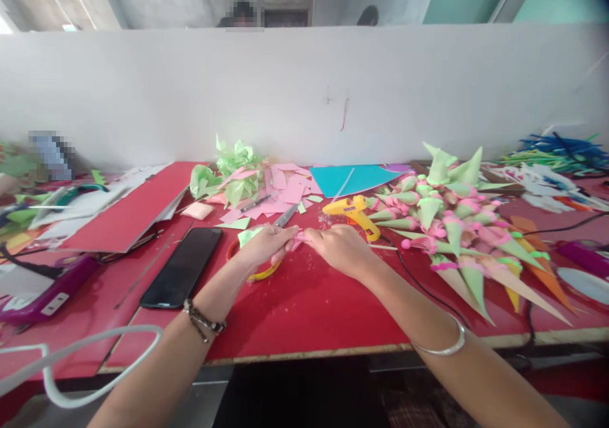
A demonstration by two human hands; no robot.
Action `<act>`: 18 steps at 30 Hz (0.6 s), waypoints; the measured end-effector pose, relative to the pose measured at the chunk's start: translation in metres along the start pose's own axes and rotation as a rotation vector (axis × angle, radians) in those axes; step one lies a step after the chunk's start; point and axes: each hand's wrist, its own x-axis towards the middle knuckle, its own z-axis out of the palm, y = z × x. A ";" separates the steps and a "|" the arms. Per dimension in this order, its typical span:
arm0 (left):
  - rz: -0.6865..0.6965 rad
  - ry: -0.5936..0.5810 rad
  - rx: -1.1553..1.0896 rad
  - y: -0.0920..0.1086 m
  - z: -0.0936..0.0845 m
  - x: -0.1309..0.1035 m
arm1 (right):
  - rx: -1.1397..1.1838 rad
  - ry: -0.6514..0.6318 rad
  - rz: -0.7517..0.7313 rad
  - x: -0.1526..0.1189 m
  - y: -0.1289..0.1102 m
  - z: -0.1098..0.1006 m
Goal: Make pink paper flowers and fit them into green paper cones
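Observation:
A small piece of pink paper (pixel 299 240) is pinched between my two hands above the red table. My left hand (pixel 266 247) has its fingers closed on the paper's left side. My right hand (pixel 339 248) grips the other side, its fingers curled and partly hidden. Beneath my left hand shows a curved red and yellow rim (pixel 266 274), mostly covered. A metal blade (pixel 287 216), seemingly of scissors, points up and right just beyond the hands. The yellow glue gun (pixel 353 214) lies on its side behind my right hand.
Paper cones with pink trim (pixel 457 225) are heaped at right. Pink paper pieces (pixel 288 190), crumpled green paper (pixel 238 168) and a blue sheet (pixel 352 178) lie at the back. A black phone (pixel 183 268), a red board (pixel 137 206) and a purple power strip (pixel 57 295) are left. A white partition (pixel 190 92) stands behind.

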 end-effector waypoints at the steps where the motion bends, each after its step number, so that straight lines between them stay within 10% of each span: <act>1: 0.042 0.019 0.045 0.000 0.000 0.000 | 0.047 -0.013 0.027 0.000 0.001 0.000; 9: 0.487 0.101 0.407 -0.001 -0.010 0.000 | 0.799 -0.103 0.015 -0.001 0.007 0.000; 18: 0.178 -0.009 0.018 -0.006 0.000 0.003 | 0.164 0.041 0.067 -0.001 0.006 0.004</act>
